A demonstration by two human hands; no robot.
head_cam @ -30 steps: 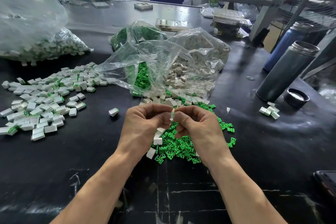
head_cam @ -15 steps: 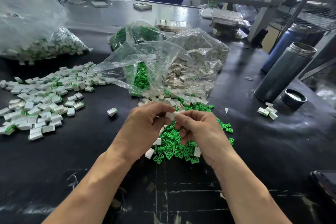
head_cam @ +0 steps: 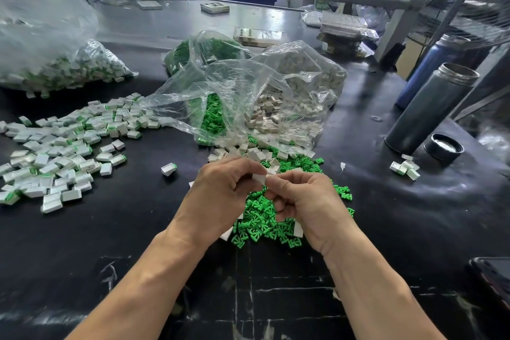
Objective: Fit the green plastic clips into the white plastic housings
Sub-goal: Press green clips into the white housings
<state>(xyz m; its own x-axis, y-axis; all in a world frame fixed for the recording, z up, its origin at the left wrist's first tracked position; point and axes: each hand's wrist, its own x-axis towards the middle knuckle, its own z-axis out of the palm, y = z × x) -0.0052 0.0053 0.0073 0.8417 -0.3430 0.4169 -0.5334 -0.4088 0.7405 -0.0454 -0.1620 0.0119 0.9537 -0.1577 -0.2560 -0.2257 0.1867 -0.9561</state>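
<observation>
My left hand (head_cam: 223,190) and my right hand (head_cam: 306,201) meet at the middle of the black table, and together they pinch one small white housing (head_cam: 260,179) between their fingertips. Any green clip in it is hidden by my fingers. Under my hands lies a heap of loose green clips (head_cam: 265,218). Loose white housings (head_cam: 248,154) spill from an open clear bag (head_cam: 248,96) just beyond. To the left spreads a pile of housings fitted with green clips (head_cam: 60,152), and one such piece (head_cam: 169,169) lies alone.
A filled clear bag (head_cam: 55,63) sits at the far left. A grey steel flask (head_cam: 430,107), its black lid (head_cam: 443,148) and a blue bottle (head_cam: 430,69) stand at the right, near a few white pieces (head_cam: 405,168). A dark phone (head_cam: 494,276) lies at the right edge.
My hands have stayed together over the green heap. The white housing now shows more plainly between my fingertips, turned a little.
</observation>
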